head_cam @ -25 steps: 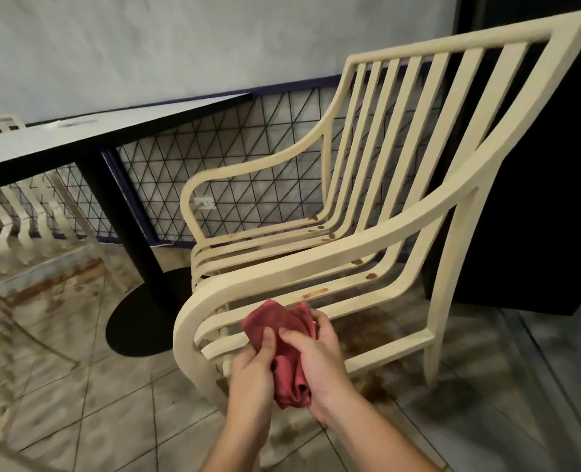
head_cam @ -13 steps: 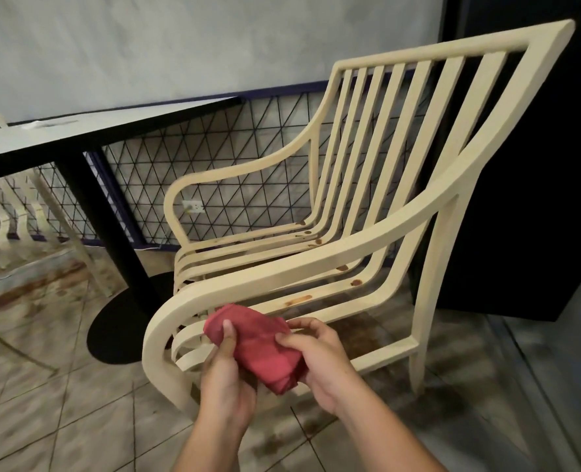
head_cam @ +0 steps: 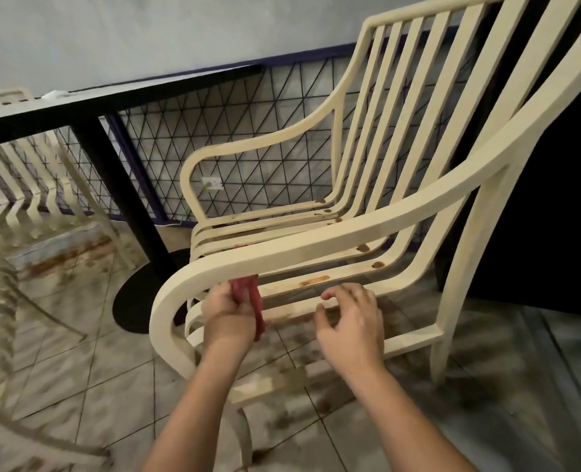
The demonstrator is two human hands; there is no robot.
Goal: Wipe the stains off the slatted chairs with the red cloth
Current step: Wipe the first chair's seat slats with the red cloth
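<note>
A cream slatted chair (head_cam: 333,233) stands in front of me, its near armrest running across the middle of the view. Brown stains (head_cam: 314,280) mark the seat slats, with more spots near the backrest. My left hand (head_cam: 226,310) grips the red cloth (head_cam: 250,294) just under the near armrest, against the front of the seat slats. Most of the cloth is hidden by my hand and the armrest. My right hand (head_cam: 350,318) hovers beside it, off the cloth, fingers loosely curled and holding nothing, close to the outer seat slat.
A black pedestal table (head_cam: 112,103) stands to the left with its round base (head_cam: 146,294) on the tiled floor. A second slatted chair (head_cam: 27,185) sits beyond it. A wire-mesh panel (head_cam: 248,137) and grey wall lie behind. A dark panel (head_cam: 554,199) is at right.
Both hands held the red cloth before. My right hand has let go and moved right. My left hand has carried the cloth up under the near armrest.
</note>
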